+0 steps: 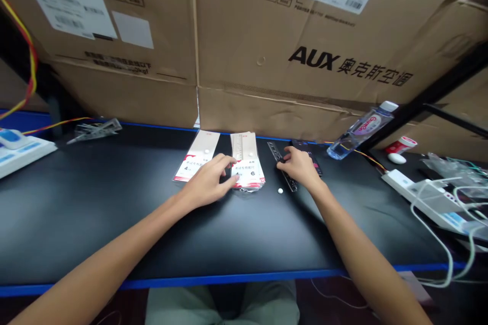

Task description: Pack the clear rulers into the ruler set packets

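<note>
My left hand [209, 181] rests between two piles of packaged rulers, fingers curled and apart, thumb and forefinger touching the left edge of the right pile. That right pile [249, 175] has white and red printed cards in clear sleeves, with a clear ruler showing at its top. Partly behind my left wrist lies the left pile [186, 167] of similar packets. Over a clear ruler [290, 181], which looks dark against the black table, my right hand [301, 166] is closed with thumb and fingers at its edges. A small white round piece [280, 191] lies just left of the ruler's near end.
A dark flat packet [314, 162] sits behind my right hand. Further right are a tilted water bottle [362, 129], a white power strip [423, 198] and cables. Clear plastic set squares [97, 130] lie at the left. Large cardboard boxes [244, 61] wall off the back.
</note>
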The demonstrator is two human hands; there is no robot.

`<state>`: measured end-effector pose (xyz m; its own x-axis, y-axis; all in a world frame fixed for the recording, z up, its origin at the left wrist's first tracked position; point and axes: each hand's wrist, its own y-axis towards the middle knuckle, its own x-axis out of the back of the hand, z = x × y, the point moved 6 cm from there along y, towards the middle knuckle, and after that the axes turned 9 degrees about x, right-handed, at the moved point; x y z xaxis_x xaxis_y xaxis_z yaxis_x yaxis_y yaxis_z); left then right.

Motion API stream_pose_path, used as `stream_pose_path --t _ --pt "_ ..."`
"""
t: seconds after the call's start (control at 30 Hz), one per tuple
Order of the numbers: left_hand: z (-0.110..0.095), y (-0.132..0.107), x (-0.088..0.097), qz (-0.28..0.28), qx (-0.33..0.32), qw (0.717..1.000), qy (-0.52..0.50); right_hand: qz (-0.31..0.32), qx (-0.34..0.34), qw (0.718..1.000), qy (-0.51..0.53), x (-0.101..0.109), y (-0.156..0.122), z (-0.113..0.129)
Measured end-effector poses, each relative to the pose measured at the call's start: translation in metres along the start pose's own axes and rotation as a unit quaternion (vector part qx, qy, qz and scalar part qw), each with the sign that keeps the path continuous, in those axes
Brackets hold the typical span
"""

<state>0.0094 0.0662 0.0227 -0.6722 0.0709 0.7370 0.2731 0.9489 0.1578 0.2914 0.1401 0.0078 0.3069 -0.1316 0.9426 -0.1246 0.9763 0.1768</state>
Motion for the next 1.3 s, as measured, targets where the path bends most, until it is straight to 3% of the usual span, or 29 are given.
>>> stream_pose_path --t 0.07,0.2,0.37,0.6,0.73,0.9,1.03,1.2,1.3 --pt "0.012 0.007 0.014 -0.052 0.016 0.998 0.031 0.011 -0.001 1.000 0.001 0.002 -0.001 -0.001" --pt "0.061 0.020 0.041 -0.109 0.139 0.973 0.149 0.030 0.003 1.000 -0.006 0.007 -0.003 0.002" --pt "0.100 0.029 0.052 -0.092 0.167 0.963 0.188 0.048 0.012 0.998 -0.036 0.013 -0.008 0.011" --pt "0.100 0.026 0.051 -0.075 0.154 0.968 0.184 0.058 0.030 0.997 -0.044 0.025 -0.045 0.021" --pt "0.101 0.024 0.053 -0.060 0.139 0.973 0.175 0.060 0.039 0.997 -0.041 0.031 -0.098 0.013" --pt "0.100 0.022 0.053 -0.053 0.139 0.974 0.172 0.051 0.021 0.998 -0.008 0.031 -0.187 -0.014" --pt "0.095 0.019 0.051 -0.061 0.158 0.970 0.175 0.045 0.062 0.996 -0.034 0.026 -0.250 -0.020" --pt "0.090 0.017 0.051 -0.069 0.181 0.965 0.178 0.033 0.135 0.990 -0.032 0.017 -0.290 -0.019" --pt "0.089 0.016 0.050 -0.069 0.188 0.964 0.177 0.005 0.098 0.995 0.019 0.027 -0.300 -0.025"
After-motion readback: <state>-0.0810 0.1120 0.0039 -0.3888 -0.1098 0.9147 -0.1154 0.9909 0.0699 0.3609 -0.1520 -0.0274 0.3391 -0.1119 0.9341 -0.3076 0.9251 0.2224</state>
